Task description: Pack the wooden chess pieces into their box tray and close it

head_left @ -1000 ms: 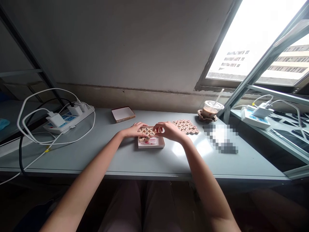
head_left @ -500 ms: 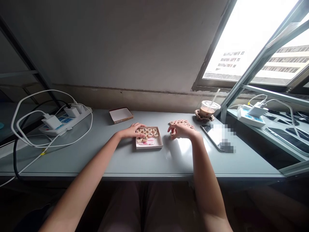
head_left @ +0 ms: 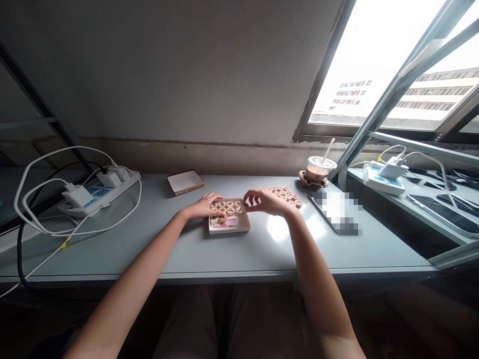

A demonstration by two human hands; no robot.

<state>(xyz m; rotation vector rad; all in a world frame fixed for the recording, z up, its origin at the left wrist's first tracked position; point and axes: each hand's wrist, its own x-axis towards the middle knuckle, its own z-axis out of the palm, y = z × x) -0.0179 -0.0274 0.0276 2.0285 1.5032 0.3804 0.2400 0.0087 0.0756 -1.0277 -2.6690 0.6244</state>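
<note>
A shallow open box (head_left: 245, 227) sits on the desk with round wooden Chinese chess pieces (head_left: 231, 210) laid in rows inside. Black characters mark these pieces, and a small clear packet with pink print (head_left: 232, 221) shows below them. My left hand (head_left: 204, 207) grips the box at its left side, thumb lying over the pieces. Over the right rim, my right hand (head_left: 262, 200) has its fingertips pinched around a chess piece that they mostly hide. Behind that hand lies a cluster of red-marked pieces (head_left: 286, 194), partly covered by it.
The box lid (head_left: 185, 182) lies at the back left. A drink cup with a straw (head_left: 318, 169) stands in a cardboard holder at the back right, near a tablet-like device (head_left: 333, 214). Power strips (head_left: 95, 194) with looping white cables (head_left: 140, 199) occupy the left.
My right hand has moved left from the loose pieces to the box's right rim, carrying a piece. My left hand stays on the box. The view has shifted slightly.
</note>
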